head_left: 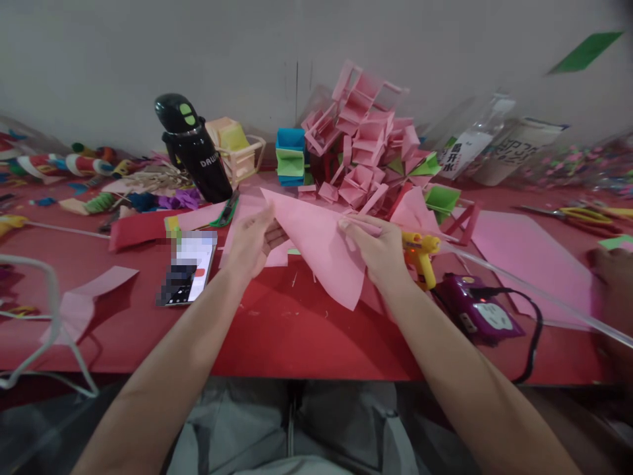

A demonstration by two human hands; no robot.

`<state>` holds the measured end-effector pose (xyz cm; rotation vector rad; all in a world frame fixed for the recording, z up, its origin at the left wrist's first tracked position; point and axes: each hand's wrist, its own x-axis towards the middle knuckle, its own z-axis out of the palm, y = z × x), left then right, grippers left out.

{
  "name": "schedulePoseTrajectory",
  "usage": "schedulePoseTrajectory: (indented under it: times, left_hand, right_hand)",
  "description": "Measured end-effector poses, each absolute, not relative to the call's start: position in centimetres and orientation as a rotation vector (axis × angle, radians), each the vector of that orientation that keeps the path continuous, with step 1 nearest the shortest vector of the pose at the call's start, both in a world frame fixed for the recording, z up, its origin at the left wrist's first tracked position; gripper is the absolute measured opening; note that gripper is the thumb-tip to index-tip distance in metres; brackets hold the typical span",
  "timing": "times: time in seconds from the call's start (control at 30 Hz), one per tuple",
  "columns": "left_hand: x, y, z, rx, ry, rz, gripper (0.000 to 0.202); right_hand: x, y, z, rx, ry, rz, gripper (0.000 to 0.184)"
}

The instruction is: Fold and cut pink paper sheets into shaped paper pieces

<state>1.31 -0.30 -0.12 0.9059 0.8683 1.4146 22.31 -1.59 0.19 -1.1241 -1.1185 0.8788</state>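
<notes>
A pink sheet of paper (pixel 321 247) is lifted off the red table (pixel 297 330), bent into a fold between both hands. My left hand (pixel 252 241) pinches its left edge, fingers closed on the paper. My right hand (pixel 378 247) grips the right side, thumb on top of the sheet. The sheet's lower corner hangs down toward me. Right behind my right hand stands a yellow glue gun (pixel 420 254), with a long clear glue stick (pixel 539 297) running off to the right.
A heap of folded pink paper boxes (pixel 363 148) sits at the back centre, beside blue-green ones (pixel 291 157). A black bottle (pixel 192 148), a phone (pixel 190 267), a purple device with a cable (pixel 477 313), flat pink sheets (pixel 524 254), scissors (pixel 576 214). Another person's hand (pixel 613 284) at right.
</notes>
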Motion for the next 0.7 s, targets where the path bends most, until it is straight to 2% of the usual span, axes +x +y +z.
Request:
schedulePoseTrajectory:
  times: [0.13, 0.7]
  left_hand:
    - [1.77, -0.71, -0.39, 0.954, 0.886, 1.357, 0.036]
    - [2.3, -1.12, -0.32, 0.978, 0.941, 1.309, 0.032]
  right_hand:
    - [22.45, -1.38, 0.02, -1.11, -1.105, 0.85, 0.021]
    - [22.52, -1.14, -0.04, -1.122, -1.096, 0.819, 0.022]
